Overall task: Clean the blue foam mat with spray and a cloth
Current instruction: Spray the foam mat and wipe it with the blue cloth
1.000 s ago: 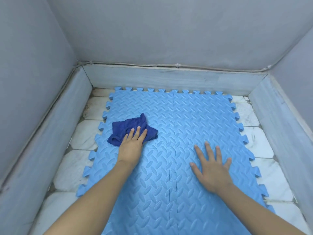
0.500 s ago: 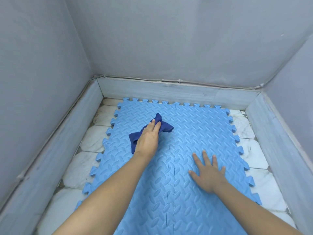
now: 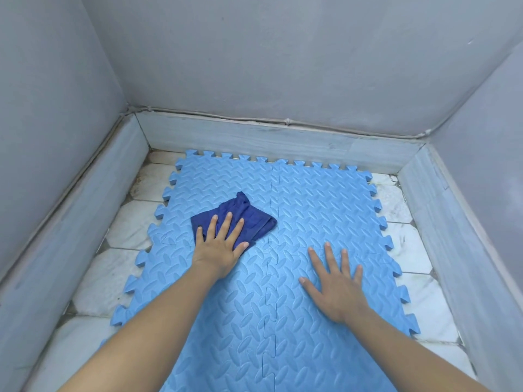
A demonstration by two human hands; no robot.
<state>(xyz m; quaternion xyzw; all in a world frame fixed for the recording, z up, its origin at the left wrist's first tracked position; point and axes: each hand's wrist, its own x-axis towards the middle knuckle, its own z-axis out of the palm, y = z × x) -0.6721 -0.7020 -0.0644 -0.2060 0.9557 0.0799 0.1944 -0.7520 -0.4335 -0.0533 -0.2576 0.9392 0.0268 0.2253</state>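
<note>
1. Cloth [image 3: 243, 219] lies on the mat's [image 3: 311, 321] far-left part, pinned under the flat, spread left hand [image 3: 219, 246] for wiping.
2. Right hand [image 3: 338, 287], fingers splayed, empty, braces the mat.

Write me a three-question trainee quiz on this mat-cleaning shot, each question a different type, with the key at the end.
1. True or false: the left hand presses the dark blue cloth flat against the mat.
2. Multiple choice: where is the right hand? A) holding a spray bottle B) spread flat on the mat C) lifted against the wall
3. Fill in: the cloth lies to the ____ of the seam that runs down the middle of the mat.

Key: 1 true; 2 B; 3 left
</note>
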